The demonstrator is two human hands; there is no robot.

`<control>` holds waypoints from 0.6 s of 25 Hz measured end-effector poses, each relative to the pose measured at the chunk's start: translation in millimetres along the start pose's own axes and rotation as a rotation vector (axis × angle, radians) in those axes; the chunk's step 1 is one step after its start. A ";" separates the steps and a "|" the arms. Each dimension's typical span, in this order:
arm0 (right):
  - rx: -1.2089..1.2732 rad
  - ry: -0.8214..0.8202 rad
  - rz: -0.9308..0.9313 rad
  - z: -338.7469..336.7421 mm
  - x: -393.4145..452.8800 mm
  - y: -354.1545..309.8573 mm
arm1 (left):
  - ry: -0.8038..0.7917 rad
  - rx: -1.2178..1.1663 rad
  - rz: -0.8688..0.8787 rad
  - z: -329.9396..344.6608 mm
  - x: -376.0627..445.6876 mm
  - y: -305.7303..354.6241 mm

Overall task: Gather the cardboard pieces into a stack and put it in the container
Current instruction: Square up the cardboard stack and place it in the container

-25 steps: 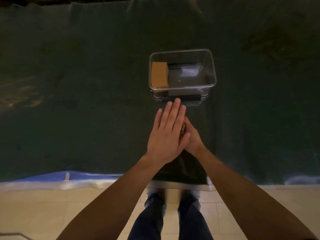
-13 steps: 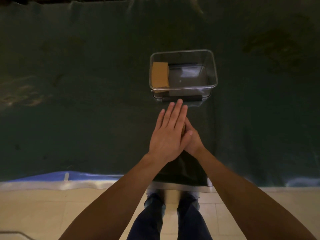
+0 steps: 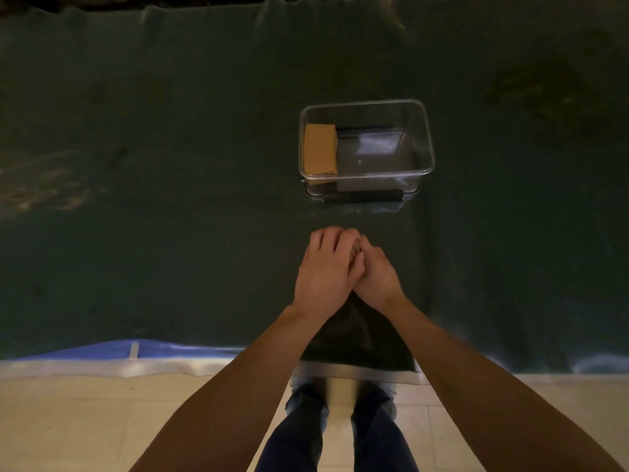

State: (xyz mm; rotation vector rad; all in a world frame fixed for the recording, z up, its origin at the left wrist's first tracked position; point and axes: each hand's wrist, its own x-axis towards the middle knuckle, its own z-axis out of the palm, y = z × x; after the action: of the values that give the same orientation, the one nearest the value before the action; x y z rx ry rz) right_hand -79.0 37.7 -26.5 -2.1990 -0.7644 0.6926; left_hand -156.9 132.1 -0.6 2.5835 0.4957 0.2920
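Observation:
A clear plastic container stands on the dark green cloth, just beyond my hands. Inside it, against the left wall, lies a brown stack of cardboard. My left hand and my right hand press together in front of the container, fingers curled. Between them only a sliver of brown cardboard pieces shows; the rest is hidden by my fingers.
The dark green cloth covers the whole table. A blue and white strip runs along its near edge. Below are pale floor tiles and my legs.
My left hand's fingers were stretched flat over the right hand; now they have curled down around the cardboard pieces. Both hands stay in the same spot.

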 end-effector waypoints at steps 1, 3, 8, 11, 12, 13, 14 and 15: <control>-0.041 -0.008 -0.030 -4.0 3.7 -3.8 | 0.020 -0.131 -0.079 -2.6 1.4 -5.1; -0.210 -0.028 -0.134 -14.5 10.6 -16.6 | 0.145 -0.437 -0.265 -9.7 2.3 -16.6; -0.518 -0.131 -0.205 -9.9 14.9 -29.7 | 0.191 -0.636 -0.625 -3.5 -18.7 -43.7; -0.524 -0.157 -0.177 4.3 8.3 -14.8 | 0.109 -0.434 -0.632 14.6 -31.6 -60.0; -0.504 -0.143 -0.165 7.3 7.3 -11.0 | 0.089 -0.384 -0.629 19.0 -32.8 -62.9; -0.478 -0.127 -0.154 9.7 6.8 -8.2 | 0.075 -0.357 -0.625 21.4 -32.3 -63.9; -0.457 -0.118 -0.149 11.6 6.5 -6.7 | 0.070 -0.342 -0.616 22.5 -30.8 -63.3; -0.444 -0.115 -0.149 13.4 5.5 -5.8 | 0.071 -0.328 -0.602 22.6 -30.4 -61.3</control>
State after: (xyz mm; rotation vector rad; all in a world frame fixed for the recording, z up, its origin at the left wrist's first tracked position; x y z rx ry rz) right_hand -85.9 50.8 -31.7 -2.4734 -1.2256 0.6227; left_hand -195.8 160.4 -54.2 2.0014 1.1122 0.2279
